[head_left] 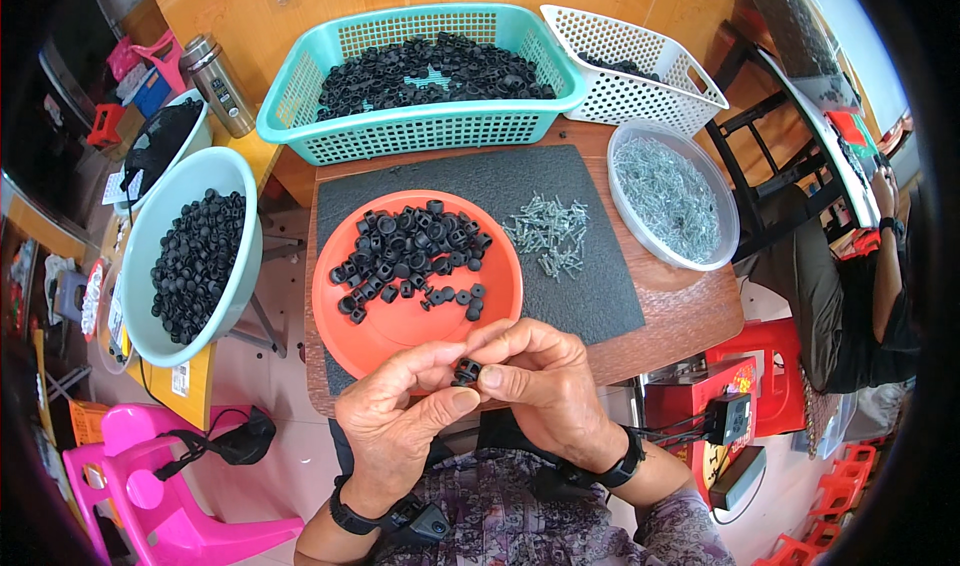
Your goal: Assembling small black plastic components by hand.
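My left hand (398,406) and my right hand (548,388) meet just in front of the orange-red bowl (365,341). Between their fingertips is a small round black plastic part (467,371), gripped from both sides. Both thumbs press near it, and its far side is partly hidden by the fingers. Loose black plastic parts (405,246) fill the back of the bowl, with a few scattered toward its middle. To the bowl's right, a pile of silver screws (548,232) lies on the dark mat (605,311).
A green basket (430,144) and a white basket (640,101) of black parts line the back. At right stands a clear tub (735,231) of screws. A pale blue basin (250,256) of black parts and a pink chair (170,506) are left. Another person's arm (886,266) shows far right.
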Demonstrator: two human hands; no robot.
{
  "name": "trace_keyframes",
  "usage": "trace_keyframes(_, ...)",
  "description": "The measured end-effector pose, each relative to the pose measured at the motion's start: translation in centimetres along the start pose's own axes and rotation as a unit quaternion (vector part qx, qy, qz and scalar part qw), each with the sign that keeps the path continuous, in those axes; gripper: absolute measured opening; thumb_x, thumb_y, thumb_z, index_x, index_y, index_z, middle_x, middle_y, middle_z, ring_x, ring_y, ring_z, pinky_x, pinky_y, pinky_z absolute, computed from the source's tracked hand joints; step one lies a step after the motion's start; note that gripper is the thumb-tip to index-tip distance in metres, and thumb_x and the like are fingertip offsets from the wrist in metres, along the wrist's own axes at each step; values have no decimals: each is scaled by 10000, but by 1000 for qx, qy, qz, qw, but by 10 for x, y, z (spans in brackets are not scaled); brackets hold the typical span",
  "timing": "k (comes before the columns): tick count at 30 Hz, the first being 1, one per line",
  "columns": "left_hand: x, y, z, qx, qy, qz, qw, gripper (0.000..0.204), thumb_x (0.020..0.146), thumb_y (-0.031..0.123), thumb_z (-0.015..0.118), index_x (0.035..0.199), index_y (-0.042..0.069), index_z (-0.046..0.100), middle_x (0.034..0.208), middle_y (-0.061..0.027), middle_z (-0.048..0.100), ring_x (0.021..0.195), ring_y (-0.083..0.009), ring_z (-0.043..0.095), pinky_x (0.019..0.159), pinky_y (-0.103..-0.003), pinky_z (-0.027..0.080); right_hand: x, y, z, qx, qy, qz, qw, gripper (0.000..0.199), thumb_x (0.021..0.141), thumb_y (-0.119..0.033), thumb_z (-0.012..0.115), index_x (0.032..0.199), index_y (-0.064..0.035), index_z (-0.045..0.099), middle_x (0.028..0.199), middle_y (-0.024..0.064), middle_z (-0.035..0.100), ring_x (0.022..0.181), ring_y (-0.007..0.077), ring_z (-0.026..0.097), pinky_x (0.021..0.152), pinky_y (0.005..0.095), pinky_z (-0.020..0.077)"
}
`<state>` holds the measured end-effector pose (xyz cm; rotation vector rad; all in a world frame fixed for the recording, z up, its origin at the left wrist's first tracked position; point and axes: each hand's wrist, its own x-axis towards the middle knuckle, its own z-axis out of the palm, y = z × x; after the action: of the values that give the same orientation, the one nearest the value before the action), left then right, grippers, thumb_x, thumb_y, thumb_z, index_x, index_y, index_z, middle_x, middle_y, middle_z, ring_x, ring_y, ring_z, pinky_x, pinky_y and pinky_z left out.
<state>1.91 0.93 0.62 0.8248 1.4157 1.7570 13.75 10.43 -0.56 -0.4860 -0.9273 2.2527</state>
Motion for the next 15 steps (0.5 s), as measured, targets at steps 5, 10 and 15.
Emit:
trace_keyframes(5,0,-1,-1,28,-6,15,999,343,724,20,738,1042,-34,619,807,-57,631,728,-81,572,657,-209,491,-1,1,1,10,5,4,1000,141,774,62,634,908,17,630,983,90,603,818,117,586,708,249,515)
trace_keyframes(10,1,-1,1,29,-7,16,999,352,723,28,742,1048,-31,620,796,-42,616,714,-74,554,652,-206,480,-4,1,4,19,30,16,999,144,778,54,637,916,15,628,976,85,605,816,114,584,707,249,511)
trace_keyframes(15,0,1,1,33,-5,11,999,363,721,29,742,1057,-31,618,805,-39,611,721,-81,557,655,-207,478,-4,3,2,22,19,20,999,140,790,36,636,928,19,625,915,77,617,791,115,587,702,247,516)
